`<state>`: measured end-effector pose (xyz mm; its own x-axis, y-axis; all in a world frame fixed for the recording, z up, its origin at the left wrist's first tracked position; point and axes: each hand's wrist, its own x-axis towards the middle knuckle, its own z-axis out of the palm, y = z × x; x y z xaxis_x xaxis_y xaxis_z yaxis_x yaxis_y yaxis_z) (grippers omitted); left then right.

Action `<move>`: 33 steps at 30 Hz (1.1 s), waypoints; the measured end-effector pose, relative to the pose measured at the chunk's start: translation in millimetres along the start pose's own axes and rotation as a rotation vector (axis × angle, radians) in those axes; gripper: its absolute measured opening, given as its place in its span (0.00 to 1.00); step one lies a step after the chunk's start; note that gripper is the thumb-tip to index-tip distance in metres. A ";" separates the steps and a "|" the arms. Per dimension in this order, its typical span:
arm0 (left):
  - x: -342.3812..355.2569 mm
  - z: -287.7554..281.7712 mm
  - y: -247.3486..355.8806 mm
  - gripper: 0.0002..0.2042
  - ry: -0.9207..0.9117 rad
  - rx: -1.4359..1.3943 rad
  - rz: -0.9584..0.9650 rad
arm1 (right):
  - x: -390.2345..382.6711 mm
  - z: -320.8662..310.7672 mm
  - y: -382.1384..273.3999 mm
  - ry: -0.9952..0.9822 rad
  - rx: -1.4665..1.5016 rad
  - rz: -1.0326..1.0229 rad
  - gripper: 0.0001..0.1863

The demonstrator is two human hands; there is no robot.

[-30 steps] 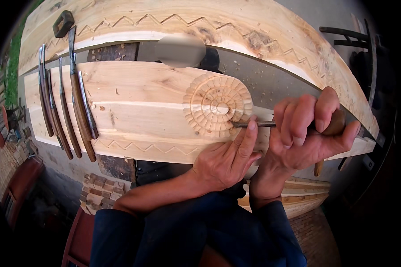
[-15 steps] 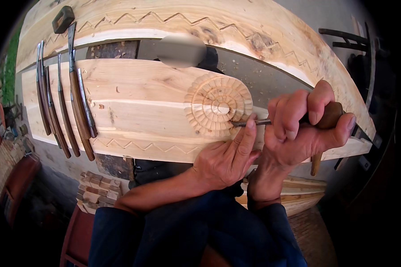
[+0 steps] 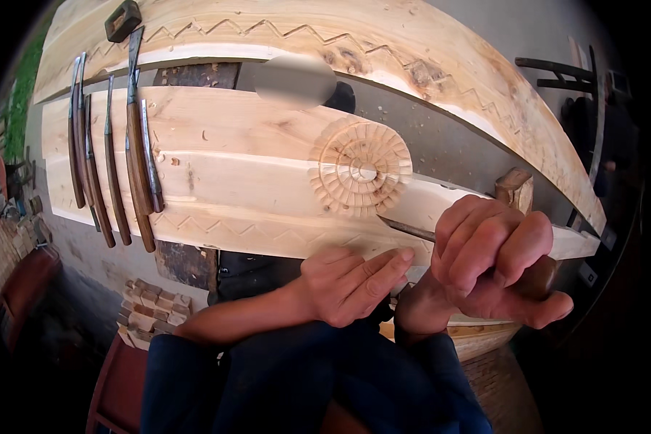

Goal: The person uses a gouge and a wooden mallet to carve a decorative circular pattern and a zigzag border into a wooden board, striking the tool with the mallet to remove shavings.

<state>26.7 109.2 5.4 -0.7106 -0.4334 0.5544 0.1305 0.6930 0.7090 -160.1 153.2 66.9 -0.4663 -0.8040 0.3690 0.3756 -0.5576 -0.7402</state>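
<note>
My right hand (image 3: 488,253) is wrapped round the wooden handle of a carving chisel (image 3: 410,229). Its narrow steel blade points left, over the lower right edge of a round carved rosette (image 3: 367,172). The rosette has rings of scalloped petals around a small raised centre, cut into a pale wooden board (image 3: 239,188). Apart from the blade, my left hand (image 3: 354,283) hovers at the board's near edge, fingers stretched forward and holding nothing. A shallow zigzag line runs along that edge.
Several wooden-handled chisels (image 3: 110,163) lie across the board's left end. A second zigzag-carved board (image 3: 296,40) lies beyond, with a dark block (image 3: 123,20) on it. Behind my right hand is a wooden block (image 3: 515,189). Stacked wood pieces (image 3: 150,307) sit lower left.
My left hand has come off the chisel blade and moved nearer to me. My right hand has lowered toward me with the chisel, whose tip has left the rosette's petals.
</note>
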 end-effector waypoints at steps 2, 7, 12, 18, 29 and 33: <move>6.8 -11.1 7.9 0.26 -0.041 -0.019 0.000 | -7.3 9.1 -1.8 0.034 -0.119 -0.029 0.38; 10.4 -30.0 -12.6 0.24 -0.132 0.068 -0.097 | -20.9 49.3 1.1 -0.182 -0.859 -0.142 0.37; 11.5 -21.4 -18.5 0.19 -0.127 0.042 -0.164 | -44.2 85.0 34.6 -0.207 -0.936 -0.138 0.34; 16.7 -26.2 -17.2 0.16 -0.165 0.039 -0.260 | -38.6 83.6 45.0 -0.184 -0.921 -0.179 0.37; 14.8 -28.2 -21.2 0.16 -0.165 0.077 -0.272 | -30.4 76.5 44.7 -0.261 -0.768 -0.103 0.34; 6.7 -27.9 -22.1 0.16 -0.110 0.040 -0.199 | -32.2 80.8 40.0 -0.249 -0.686 -0.128 0.34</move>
<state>38.3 74.9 5.6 -0.7906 -0.5001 0.3533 -0.0457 0.6236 0.7804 -65.4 140.1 70.8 -0.2466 -0.8098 0.5324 -0.2921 -0.4617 -0.8376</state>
